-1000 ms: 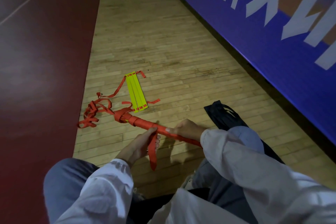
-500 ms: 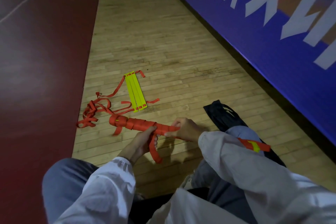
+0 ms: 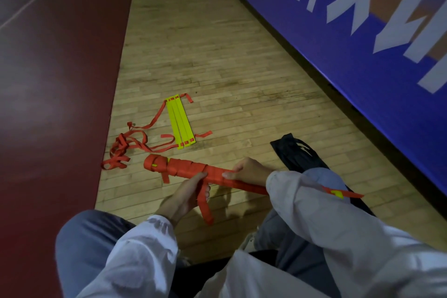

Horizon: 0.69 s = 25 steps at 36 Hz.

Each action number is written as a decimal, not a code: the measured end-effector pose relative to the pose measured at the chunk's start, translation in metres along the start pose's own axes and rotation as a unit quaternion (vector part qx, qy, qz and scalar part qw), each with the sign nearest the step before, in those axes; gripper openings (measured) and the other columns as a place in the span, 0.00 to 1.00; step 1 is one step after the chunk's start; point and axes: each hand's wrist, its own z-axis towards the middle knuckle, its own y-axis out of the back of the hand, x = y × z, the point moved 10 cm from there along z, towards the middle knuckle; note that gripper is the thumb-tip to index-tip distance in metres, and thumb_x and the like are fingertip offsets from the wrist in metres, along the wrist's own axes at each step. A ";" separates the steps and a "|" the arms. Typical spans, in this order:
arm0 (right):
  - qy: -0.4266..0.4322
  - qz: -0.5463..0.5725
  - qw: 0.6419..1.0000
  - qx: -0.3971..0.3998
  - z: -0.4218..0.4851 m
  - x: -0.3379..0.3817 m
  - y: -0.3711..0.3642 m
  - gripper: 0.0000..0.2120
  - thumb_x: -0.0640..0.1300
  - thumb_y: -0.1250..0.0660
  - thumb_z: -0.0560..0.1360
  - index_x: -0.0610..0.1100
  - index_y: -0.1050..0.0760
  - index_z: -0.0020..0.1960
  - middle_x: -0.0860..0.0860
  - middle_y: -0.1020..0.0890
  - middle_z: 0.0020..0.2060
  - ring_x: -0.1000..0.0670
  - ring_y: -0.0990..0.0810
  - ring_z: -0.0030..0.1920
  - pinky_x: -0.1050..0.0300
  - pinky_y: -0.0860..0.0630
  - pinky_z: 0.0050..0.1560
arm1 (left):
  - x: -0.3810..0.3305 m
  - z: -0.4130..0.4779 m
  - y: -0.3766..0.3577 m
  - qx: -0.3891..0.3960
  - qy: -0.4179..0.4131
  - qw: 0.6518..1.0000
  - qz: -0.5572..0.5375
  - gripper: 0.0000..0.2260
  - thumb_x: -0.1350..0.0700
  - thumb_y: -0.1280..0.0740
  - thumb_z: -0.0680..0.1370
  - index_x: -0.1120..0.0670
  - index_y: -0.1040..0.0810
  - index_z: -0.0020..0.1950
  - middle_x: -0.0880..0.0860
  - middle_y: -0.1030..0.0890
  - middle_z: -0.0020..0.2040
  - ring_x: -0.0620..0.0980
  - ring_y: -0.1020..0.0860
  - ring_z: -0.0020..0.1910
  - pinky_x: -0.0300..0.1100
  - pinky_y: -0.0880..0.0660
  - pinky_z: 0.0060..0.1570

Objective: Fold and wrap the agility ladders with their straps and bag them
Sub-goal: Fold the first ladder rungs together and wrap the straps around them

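- The right hand (image 3: 249, 172) clamps the strap-wound ladder bundle (image 3: 193, 172) above the floor, steadying it.
- The left hand (image 3: 186, 198) pinches the loose strap tail (image 3: 205, 208), keeping tension (probably for tucking).
- The black bag (image 3: 297, 155) lies beside the knee, ready.

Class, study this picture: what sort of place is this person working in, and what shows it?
Probably an indoor sports hall: a wood-strip floor beside a dark red court surface with a painted line, a long blue banner with large white lettering, and an agility ladder lying on the floor.

Wrapped ladder (image 3: 186, 170) now free of tangle (image 3: 121, 143)
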 end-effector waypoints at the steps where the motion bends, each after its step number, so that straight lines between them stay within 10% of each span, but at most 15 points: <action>1: 0.003 -0.002 1.000 -0.007 0.000 0.001 0.001 0.22 0.61 0.29 0.71 0.41 0.16 0.47 0.44 0.15 0.44 0.46 0.18 0.48 0.53 0.24 0.52 | 0.001 0.000 -0.001 0.004 0.006 1.000 0.001 0.14 0.50 0.40 0.80 0.58 0.26 0.42 0.51 0.26 0.29 0.47 0.28 0.25 0.38 0.28 0.29; 25: 0.026 -0.058 0.992 -0.106 -0.003 0.014 0.006 0.17 0.57 0.22 0.63 0.51 0.25 0.42 0.54 0.19 0.42 0.50 0.20 0.44 0.53 0.22 0.48 | 0.014 0.011 0.001 -0.028 0.069 0.997 -0.006 0.23 0.35 0.35 0.73 0.56 0.26 0.37 0.51 0.28 0.27 0.47 0.29 0.23 0.37 0.30 0.28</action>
